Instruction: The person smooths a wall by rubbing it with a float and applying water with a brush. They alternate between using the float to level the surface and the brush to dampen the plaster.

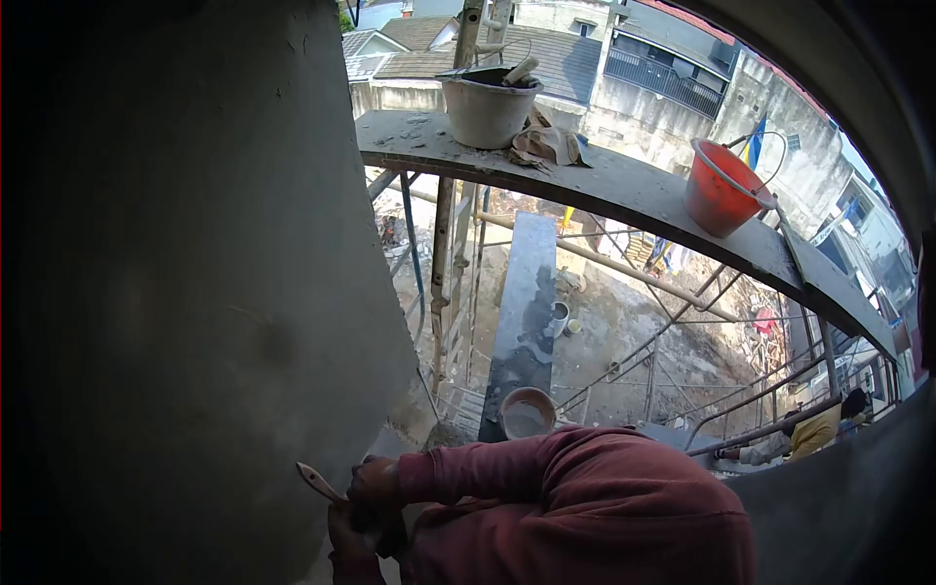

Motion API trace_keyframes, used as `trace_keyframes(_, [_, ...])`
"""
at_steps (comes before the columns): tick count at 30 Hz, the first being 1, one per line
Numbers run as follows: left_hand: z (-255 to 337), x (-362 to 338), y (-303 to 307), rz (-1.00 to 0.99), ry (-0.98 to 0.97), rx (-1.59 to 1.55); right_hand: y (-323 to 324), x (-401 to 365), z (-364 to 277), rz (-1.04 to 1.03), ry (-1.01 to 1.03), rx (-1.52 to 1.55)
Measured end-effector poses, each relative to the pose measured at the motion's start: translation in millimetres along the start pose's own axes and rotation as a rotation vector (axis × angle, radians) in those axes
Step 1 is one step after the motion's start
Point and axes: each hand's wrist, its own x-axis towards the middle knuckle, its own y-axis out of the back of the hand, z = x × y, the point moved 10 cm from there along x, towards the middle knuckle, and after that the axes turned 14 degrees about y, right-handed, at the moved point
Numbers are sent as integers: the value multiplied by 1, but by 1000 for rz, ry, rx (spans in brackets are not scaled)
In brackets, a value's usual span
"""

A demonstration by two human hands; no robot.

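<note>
At the bottom of the view, my right hand [375, 483], in a red sleeve, reaches in from the right with its fingers closed. Just below it is my left hand [345, 529], closed around a brush [318, 482] whose wooden handle points up and left. The brush's other end is hidden between the hands. Both hands nearly touch, close to the lower edge of a grey plastered wall [244, 292]. Shadow hides what my right fingers hold.
A curved ledge [624, 185] carries a whitish bucket [487, 112], crumpled paper [549, 146] and a red bucket [723, 190]. Below are scaffold pipes [624, 268], a long plank [522, 302] and a round tub [527, 415]. Another person [814, 431] is at the lower right.
</note>
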Motion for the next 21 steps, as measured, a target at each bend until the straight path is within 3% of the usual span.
trace_keyframes(2, [-6, -7, 0, 24, 97, -128, -13, 13, 2, 11, -17, -29])
trace_keyframes(4, [39, -40, -33, 262, -588, 1134, -18, 19, 4, 17, -37, -48])
trace_keyframes(7, [44, -41, -29, 266, -654, 1393, -9, 13, 7, 28, 24, -75])
trace_keyframes(9, [52, -57, -34, 210, -739, 1332, 11, -5, 18, 353, 77, 18])
trace_keyframes(11, [51, -31, 47, 182, -277, 467, 21, -35, 39, 329, -73, 30])
trace_keyframes(12, [66, -39, 67, 348, -413, 597, 30, -57, 52, 356, -121, 57])
trace_keyframes(13, [73, -44, 83, 352, -414, 602, 34, -77, 65, 383, -170, 84])
trace_keyframes(15, [110, -78, 97, 548, -754, 785, 20, -111, 106, 516, -337, 422])
trace_keyframes(16, [114, -85, 87, 546, -755, 797, 21, -116, 109, 527, -338, 426])
trace_keyframes(18, [130, -127, 57, 638, -988, 663, -6, -137, 130, 671, -575, 1021])
trace_keyframes(19, [129, -127, 42, 635, -988, 673, -10, -135, 129, 679, -575, 1027])
trace_keyframes(21, [132, -155, 0, 650, -1353, 695, -29, -104, 108, 767, -404, 1550])
